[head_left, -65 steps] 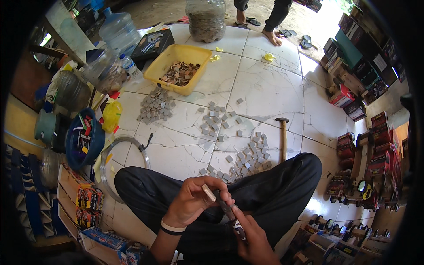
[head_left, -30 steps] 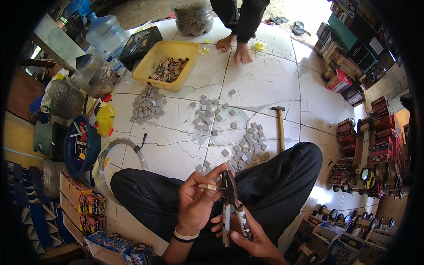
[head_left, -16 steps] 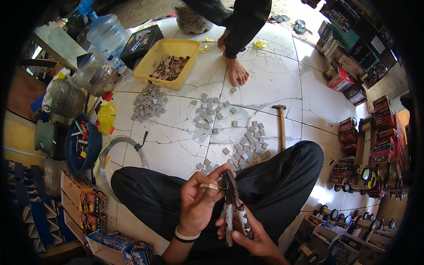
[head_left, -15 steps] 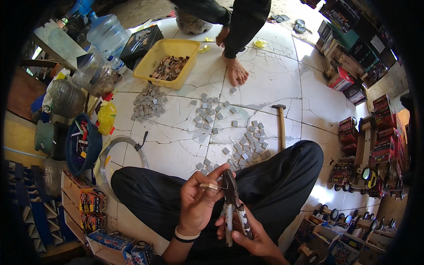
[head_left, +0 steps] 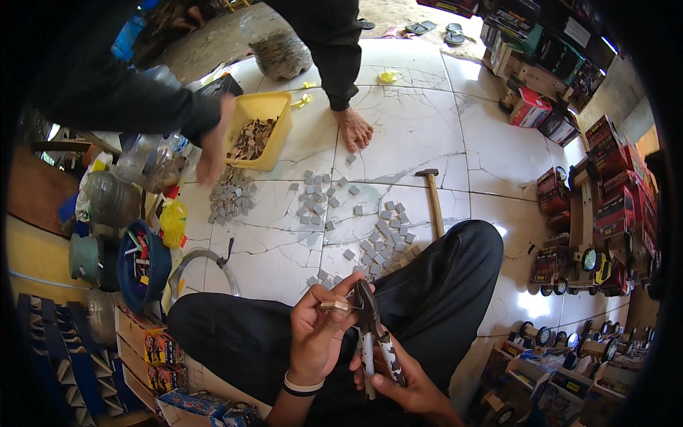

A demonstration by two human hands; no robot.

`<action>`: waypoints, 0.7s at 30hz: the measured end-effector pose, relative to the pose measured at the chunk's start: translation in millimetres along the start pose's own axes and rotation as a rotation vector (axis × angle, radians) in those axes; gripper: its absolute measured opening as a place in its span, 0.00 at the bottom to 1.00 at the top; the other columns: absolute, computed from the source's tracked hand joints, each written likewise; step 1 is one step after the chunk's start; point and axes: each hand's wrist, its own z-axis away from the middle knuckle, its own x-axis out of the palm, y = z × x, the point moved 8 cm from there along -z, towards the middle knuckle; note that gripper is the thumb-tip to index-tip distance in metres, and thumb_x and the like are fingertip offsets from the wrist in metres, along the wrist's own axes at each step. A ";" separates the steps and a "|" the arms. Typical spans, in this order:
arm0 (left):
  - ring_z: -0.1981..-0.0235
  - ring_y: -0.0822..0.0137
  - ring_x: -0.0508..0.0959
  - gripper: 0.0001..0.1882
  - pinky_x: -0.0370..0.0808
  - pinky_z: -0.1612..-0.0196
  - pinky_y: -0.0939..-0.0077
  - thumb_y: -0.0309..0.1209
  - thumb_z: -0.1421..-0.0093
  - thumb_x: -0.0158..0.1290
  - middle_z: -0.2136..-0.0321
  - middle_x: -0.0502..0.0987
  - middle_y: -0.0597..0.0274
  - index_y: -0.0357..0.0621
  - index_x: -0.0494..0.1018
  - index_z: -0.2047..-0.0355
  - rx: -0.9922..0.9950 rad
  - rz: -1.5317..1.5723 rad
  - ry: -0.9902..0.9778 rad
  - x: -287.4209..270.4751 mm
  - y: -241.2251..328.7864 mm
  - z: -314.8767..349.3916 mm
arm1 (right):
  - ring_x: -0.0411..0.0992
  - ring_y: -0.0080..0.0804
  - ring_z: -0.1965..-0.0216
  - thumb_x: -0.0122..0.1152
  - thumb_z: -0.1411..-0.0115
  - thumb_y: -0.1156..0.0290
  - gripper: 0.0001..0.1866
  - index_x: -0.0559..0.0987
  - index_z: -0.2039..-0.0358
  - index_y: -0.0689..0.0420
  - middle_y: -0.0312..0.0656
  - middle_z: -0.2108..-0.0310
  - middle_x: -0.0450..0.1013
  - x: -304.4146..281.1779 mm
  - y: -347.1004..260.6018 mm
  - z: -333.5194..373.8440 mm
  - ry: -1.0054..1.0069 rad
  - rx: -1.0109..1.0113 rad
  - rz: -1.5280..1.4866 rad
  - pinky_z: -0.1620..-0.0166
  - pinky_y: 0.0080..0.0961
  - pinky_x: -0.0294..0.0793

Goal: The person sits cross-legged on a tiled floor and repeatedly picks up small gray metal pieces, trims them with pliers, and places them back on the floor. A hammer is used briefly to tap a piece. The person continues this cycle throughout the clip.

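Observation:
My left hand [head_left: 311,345] pinches a small pale wooden block [head_left: 334,306] between thumb and fingers. A thin bent wire [head_left: 354,307] runs from the block to the jaws of a pair of pliers [head_left: 369,317]. Closed around the pliers' mottled white-and-dark handles is my right hand [head_left: 413,388]. Both hands are above my lap, close together. Small grey square pieces [head_left: 380,245] lie scattered on the tiles beyond my legs, and another heap of grey squares [head_left: 233,198] sits farther left.
A hammer [head_left: 432,203] lies by my right knee. Another person's foot [head_left: 354,129] and hand [head_left: 212,146] are near a yellow basin [head_left: 282,132] of small brown pieces. A wire coil [head_left: 178,274] and blue tub [head_left: 128,274] are left; toy trucks [head_left: 615,206] stack right.
The view has swung, shifting the far floor left and down. The other person's arm now reaches in at the left, beside the basin. My hands keep hold of block and pliers, nearly unmoved.

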 end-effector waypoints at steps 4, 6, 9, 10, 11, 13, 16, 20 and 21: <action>0.37 0.43 0.74 0.10 0.76 0.38 0.53 0.28 0.32 0.59 0.37 0.67 0.30 0.37 0.69 0.59 -0.021 -0.051 -0.015 8.4 -6.0 -1.6 | 0.75 0.28 0.57 0.59 0.27 0.67 0.23 0.67 0.37 0.62 0.42 0.56 0.76 -8.4 27.1 4.1 0.013 0.176 -0.094 0.51 0.26 0.75; 0.37 0.43 0.74 0.11 0.77 0.38 0.55 0.28 0.32 0.60 0.37 0.68 0.30 0.36 0.69 0.59 -0.066 -0.062 -0.038 12.7 -11.0 0.1 | 0.75 0.25 0.60 0.61 0.28 0.64 0.16 0.74 0.47 0.62 0.39 0.62 0.76 -9.0 44.6 4.2 0.055 0.248 -0.159 0.53 0.24 0.75; 0.37 0.43 0.74 0.12 0.77 0.38 0.57 0.29 0.32 0.60 0.38 0.69 0.30 0.36 0.69 0.58 -0.109 -0.083 -0.026 17.0 -18.5 1.1 | 0.71 0.21 0.71 0.62 0.29 0.63 0.11 0.76 0.60 0.59 0.33 0.74 0.72 -9.4 54.8 8.0 0.158 0.211 -0.011 0.65 0.22 0.71; 0.37 0.43 0.74 0.11 0.76 0.38 0.57 0.29 0.32 0.59 0.38 0.69 0.30 0.36 0.69 0.58 -0.106 -0.092 -0.027 18.7 -18.2 0.4 | 0.70 0.21 0.73 0.63 0.29 0.63 0.11 0.75 0.62 0.58 0.32 0.76 0.70 -8.8 54.8 7.8 0.158 0.196 0.023 0.67 0.22 0.70; 0.37 0.43 0.74 0.11 0.76 0.37 0.56 0.29 0.32 0.59 0.38 0.69 0.30 0.36 0.69 0.58 -0.106 -0.098 -0.037 20.9 -17.0 -1.7 | 0.67 0.21 0.77 0.64 0.30 0.64 0.12 0.74 0.65 0.57 0.31 0.79 0.69 -7.2 54.8 5.6 0.194 0.165 0.013 0.71 0.22 0.67; 0.37 0.43 0.73 0.11 0.75 0.36 0.54 0.29 0.31 0.58 0.38 0.69 0.30 0.36 0.69 0.58 -0.088 -0.120 -0.052 24.7 -12.9 -6.6 | 0.68 0.21 0.77 0.64 0.31 0.66 0.11 0.74 0.64 0.59 0.32 0.79 0.69 -13.0 42.8 2.1 0.253 0.067 0.217 0.70 0.23 0.67; 0.36 0.42 0.72 0.10 0.73 0.35 0.50 0.28 0.30 0.57 0.38 0.69 0.30 0.35 0.69 0.58 -0.045 -0.187 -0.036 23.4 -3.8 -12.5 | 0.71 0.22 0.75 0.64 0.32 0.70 0.09 0.73 0.62 0.60 0.36 0.78 0.72 -26.2 19.9 6.5 0.485 -0.042 0.607 0.68 0.25 0.69; 0.45 0.52 0.80 0.09 0.76 0.40 0.60 0.28 0.30 0.56 0.46 0.77 0.39 0.33 0.72 0.57 -0.076 -0.385 0.066 -8.6 -8.2 -25.3 | 0.77 0.24 0.64 0.60 0.30 0.71 0.13 0.74 0.48 0.62 0.39 0.68 0.77 -43.1 21.5 1.2 0.553 -0.009 0.333 0.59 0.25 0.75; 0.49 0.56 0.82 0.09 0.78 0.43 0.64 0.28 0.30 0.56 0.49 0.80 0.42 0.32 0.73 0.58 -0.132 -0.504 0.085 -26.4 -12.1 -36.8 | 0.78 0.25 0.60 0.59 0.29 0.70 0.16 0.73 0.45 0.63 0.40 0.64 0.77 -50.0 22.1 -0.8 0.557 -0.018 0.200 0.56 0.26 0.76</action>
